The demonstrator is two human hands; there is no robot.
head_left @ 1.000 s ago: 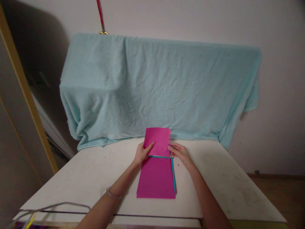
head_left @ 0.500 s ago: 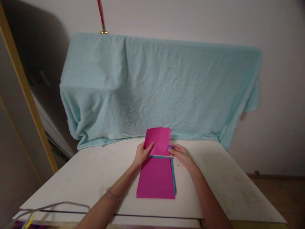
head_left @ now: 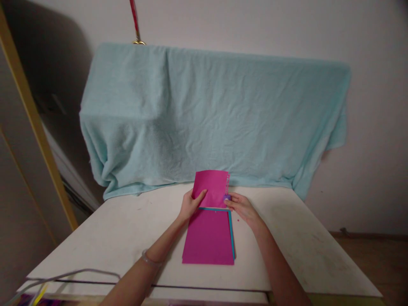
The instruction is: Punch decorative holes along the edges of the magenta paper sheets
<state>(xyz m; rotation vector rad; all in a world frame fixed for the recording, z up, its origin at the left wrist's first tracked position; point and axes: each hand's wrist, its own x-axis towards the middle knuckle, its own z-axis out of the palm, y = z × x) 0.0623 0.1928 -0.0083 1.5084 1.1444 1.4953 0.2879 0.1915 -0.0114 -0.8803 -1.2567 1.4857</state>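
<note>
My left hand (head_left: 191, 204) grips a magenta sheet of paper (head_left: 210, 182) by its left edge, thumb on top. A row of small punched cut-outs runs along the sheet's right edge. At that edge's lower end, my right hand (head_left: 241, 207) is closed on a small purple paper punch (head_left: 227, 198), which sits over the paper's border. Below the held sheet lies a stack of coloured paper (head_left: 208, 240), magenta on top with a blue sheet showing at the right and upper edges.
The white table (head_left: 134, 238) carries a few tiny paper bits (head_left: 238, 220) right of the stack. A light blue cloth (head_left: 216, 114) hangs over something along the back. A grey cable (head_left: 83, 270) crosses the table's front left edge.
The purple punch in my right hand has shifted very slightly left and shows more of its body at the sheet's edge. My left hand and the stack stay put.
</note>
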